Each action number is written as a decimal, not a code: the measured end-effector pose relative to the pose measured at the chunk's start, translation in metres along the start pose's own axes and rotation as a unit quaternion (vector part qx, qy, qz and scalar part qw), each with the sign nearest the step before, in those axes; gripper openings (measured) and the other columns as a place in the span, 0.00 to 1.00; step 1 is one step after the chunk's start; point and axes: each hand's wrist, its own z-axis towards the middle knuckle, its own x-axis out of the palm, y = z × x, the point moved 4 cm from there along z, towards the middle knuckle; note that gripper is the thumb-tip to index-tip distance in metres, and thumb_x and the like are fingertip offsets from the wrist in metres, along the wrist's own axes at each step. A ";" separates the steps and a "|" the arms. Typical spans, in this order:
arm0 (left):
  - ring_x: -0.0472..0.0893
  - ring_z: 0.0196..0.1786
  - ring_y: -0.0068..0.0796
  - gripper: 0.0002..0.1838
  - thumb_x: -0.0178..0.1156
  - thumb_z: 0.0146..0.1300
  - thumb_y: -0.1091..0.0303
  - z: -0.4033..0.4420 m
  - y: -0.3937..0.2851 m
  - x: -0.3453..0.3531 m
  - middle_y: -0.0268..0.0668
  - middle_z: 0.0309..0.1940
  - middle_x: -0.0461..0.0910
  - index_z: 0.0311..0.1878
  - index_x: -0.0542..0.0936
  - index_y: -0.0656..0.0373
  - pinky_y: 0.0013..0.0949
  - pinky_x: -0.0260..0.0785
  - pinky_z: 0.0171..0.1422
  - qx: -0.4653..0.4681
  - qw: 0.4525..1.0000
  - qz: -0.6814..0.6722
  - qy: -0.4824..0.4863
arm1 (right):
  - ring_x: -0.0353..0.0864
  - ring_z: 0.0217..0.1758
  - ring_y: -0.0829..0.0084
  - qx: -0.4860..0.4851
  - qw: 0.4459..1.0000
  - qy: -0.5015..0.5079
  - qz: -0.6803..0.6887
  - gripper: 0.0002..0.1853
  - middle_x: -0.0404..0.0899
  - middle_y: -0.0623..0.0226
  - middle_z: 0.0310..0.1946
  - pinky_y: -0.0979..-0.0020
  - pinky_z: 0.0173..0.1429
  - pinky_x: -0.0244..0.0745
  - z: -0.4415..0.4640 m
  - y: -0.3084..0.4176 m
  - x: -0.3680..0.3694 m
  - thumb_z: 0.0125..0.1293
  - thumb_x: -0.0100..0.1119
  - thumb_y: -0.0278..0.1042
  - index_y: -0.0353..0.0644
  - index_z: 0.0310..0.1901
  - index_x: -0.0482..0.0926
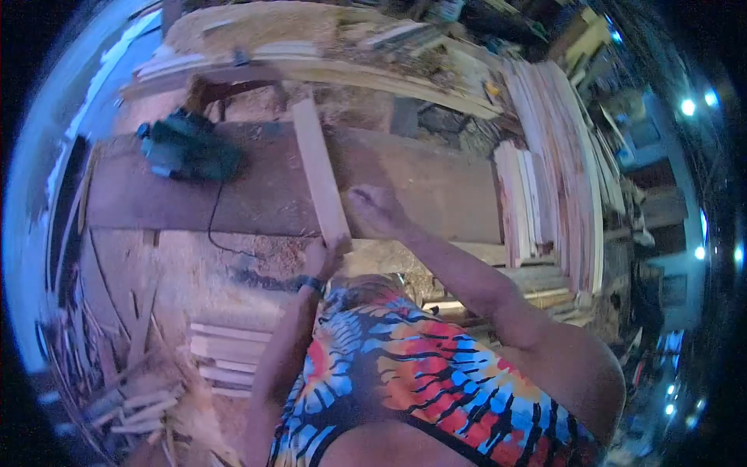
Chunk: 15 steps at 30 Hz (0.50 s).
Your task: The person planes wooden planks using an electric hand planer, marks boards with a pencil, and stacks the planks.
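Note:
A pale wooden plank lies crosswise over the brown workbench, its far end past the back edge. My left hand is closed round the plank's near end at the front of the bench. Just right of the plank is my right hand, fingers curled together; what they hold, if anything, cannot be made out. A green electric planer rests on the bench to the left, its dark cord hanging over the front edge.
Long boards are stacked at the right, with shorter pieces beside them. Sawdust and a long beam lie behind the bench. Several strips and a scrap pile are on the ground at the lower left.

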 end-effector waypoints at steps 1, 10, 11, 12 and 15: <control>0.84 0.24 0.33 0.30 0.63 0.65 0.41 -0.002 0.009 0.003 0.46 0.28 0.85 0.42 0.83 0.67 0.40 0.77 0.31 -0.001 1.000 -0.007 0.001 | 0.77 0.29 0.76 -0.018 1.000 -0.005 -0.023 0.18 0.80 0.70 0.27 0.66 0.36 0.76 -0.003 -0.005 -0.008 0.68 0.64 0.48 0.36 0.38 0.80; 0.84 0.33 0.44 0.28 0.65 0.62 0.43 -0.056 -0.065 0.057 0.50 0.29 0.84 0.34 0.83 0.66 0.45 0.75 0.43 0.213 0.948 0.150 0.185 | 0.83 0.48 0.60 0.073 0.986 -0.092 -0.118 0.39 0.83 0.51 0.45 0.60 0.54 0.78 -0.034 -0.002 -0.015 0.57 0.75 0.53 0.31 0.60 0.73; 0.84 0.34 0.44 0.28 0.65 0.62 0.43 -0.054 -0.056 0.069 0.50 0.31 0.85 0.36 0.84 0.66 0.45 0.75 0.44 0.251 0.939 0.117 0.204 | 0.83 0.49 0.58 0.069 0.985 -0.080 -0.139 0.39 0.82 0.51 0.46 0.59 0.54 0.78 -0.035 -0.007 -0.016 0.57 0.75 0.53 0.31 0.60 0.73; 0.84 0.35 0.43 0.28 0.65 0.63 0.43 -0.052 -0.050 0.076 0.50 0.32 0.85 0.39 0.84 0.66 0.45 0.75 0.44 0.283 0.930 0.081 0.220 | 0.83 0.50 0.58 0.044 0.975 -0.061 -0.208 0.38 0.82 0.51 0.47 0.58 0.54 0.78 -0.030 -0.031 -0.017 0.57 0.75 0.51 0.31 0.60 0.72; 0.85 0.38 0.42 0.24 0.65 0.65 0.49 -0.040 -0.031 0.090 0.47 0.35 0.86 0.43 0.83 0.65 0.43 0.75 0.45 0.207 0.898 0.187 0.340 | 0.83 0.52 0.56 -0.002 0.991 -0.131 -0.005 0.36 0.82 0.51 0.48 0.58 0.54 0.78 -0.039 -0.064 -0.037 0.56 0.76 0.48 0.33 0.60 0.73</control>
